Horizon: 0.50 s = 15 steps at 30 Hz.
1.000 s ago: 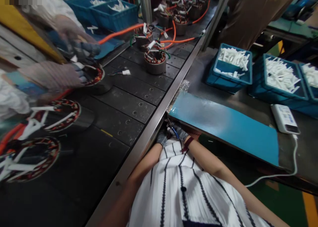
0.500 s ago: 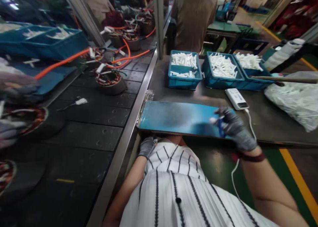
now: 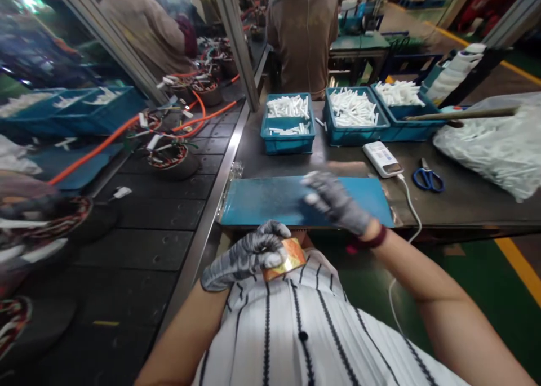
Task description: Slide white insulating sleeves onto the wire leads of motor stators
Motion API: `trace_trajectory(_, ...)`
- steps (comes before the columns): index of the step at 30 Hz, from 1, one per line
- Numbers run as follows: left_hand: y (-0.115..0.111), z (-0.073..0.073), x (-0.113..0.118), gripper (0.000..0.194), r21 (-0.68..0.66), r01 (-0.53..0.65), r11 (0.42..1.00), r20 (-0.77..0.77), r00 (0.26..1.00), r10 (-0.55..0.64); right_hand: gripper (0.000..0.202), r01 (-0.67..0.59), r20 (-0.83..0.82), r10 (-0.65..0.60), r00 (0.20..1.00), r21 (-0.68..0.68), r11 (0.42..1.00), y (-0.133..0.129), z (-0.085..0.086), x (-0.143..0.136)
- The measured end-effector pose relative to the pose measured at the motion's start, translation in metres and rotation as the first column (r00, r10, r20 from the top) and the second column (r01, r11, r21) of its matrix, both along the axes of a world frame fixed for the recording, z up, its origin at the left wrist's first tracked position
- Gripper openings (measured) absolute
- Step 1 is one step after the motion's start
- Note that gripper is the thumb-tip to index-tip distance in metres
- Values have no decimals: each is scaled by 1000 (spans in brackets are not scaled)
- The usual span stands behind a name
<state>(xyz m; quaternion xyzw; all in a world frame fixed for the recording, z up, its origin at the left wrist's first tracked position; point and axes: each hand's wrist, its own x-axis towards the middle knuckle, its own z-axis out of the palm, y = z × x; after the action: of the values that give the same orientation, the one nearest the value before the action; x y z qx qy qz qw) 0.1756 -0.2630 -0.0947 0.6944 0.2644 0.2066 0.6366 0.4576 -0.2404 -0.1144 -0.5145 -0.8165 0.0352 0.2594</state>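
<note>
While the left hand grips the orange-and-yellow roll between curled fingers and thumb, the right hand is apart from it, above the blue mat. The roll lies nearer the body than the right hand and to that hand's left; its longer visible side slants away from the left thumb towards the right, though its true axis is hard to tell. Half open, the right hand has bent fingers spread from the thumb, with nothing visible held; scissors lie beyond its right side
</note>
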Motion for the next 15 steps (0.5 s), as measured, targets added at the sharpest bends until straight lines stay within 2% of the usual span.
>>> trace_trajectory(1,1,3,-3,19,-50,33,998,57,998,-31,43,-132,56,138,989,-102,986,6,-9,-38)
trace_trajectory(3,4,4,-11,19,-128,11,992,177,984,12,52,-233,132,273,953,-257,938,23,-28,-97)
trace_trajectory(4,5,2,-15,19,-167,-21,986,237,970,61,54,-256,153,312,938,-307,917,33,-37,-116)
trace_trajectory(6,12,-4,-19,19,-255,-72,964,345,925,161,54,-225,197,313,929,-372,900,47,-52,-133)
trace_trajectory(8,24,-9,-15,19,-355,-103,929,405,879,252,55,-133,229,233,945,-382,915,53,-62,-125)
trace_trajectory(10,41,-16,-3,19,-453,-135,881,413,844,342,57,-12,250,113,962,-371,929,50,-66,-103)
trace_trajectory(12,63,-25,17,15,-558,-190,808,361,821,442,56,89,266,11,964,-361,928,41,-66,-75)
trace_trajectory(15,95,-47,57,6,-689,-281,668,199,813,547,55,178,277,-84,957,-336,925,26,-65,-34)
